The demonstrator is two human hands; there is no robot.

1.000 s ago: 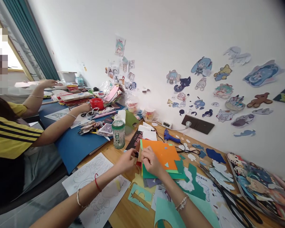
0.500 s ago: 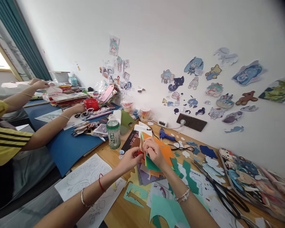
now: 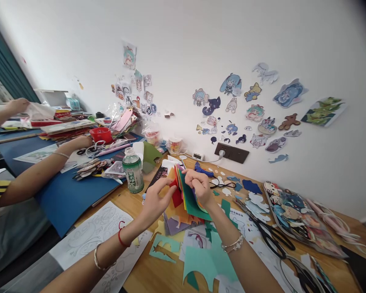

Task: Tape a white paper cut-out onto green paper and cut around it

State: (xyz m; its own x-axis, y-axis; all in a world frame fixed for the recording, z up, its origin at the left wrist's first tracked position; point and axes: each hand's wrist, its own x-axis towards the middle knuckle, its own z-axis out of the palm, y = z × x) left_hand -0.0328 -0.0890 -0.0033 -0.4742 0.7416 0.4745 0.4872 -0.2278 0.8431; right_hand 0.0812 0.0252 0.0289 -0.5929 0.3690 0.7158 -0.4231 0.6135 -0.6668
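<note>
Evidently mid-sort, the right hand [image 3: 199,188] grips a fanned stack of coloured sheets [image 3: 187,195] upright over the wooden table [image 3: 158,276], while the left hand [image 3: 154,201] pinches a red sheet [image 3: 176,196], none yet pulled free.

The stack of felt sheets [image 3: 187,195] fans out in dark green, red, orange and yellow, with purple-grey pieces under it. The left hand [image 3: 154,201] has a red string at its wrist and a silver bangle further up the arm; the right hand [image 3: 199,188] has a silver bracelet at its wrist. The worktop [image 3: 158,272] is light wood. The bottle [image 3: 133,171] is clear with a green and white label. The mat [image 3: 70,197] is deep blue, the bowl [image 3: 101,134] red, the scissors [image 3: 270,234] black, and teal cut-outs [image 3: 209,264] lie in front.
</note>
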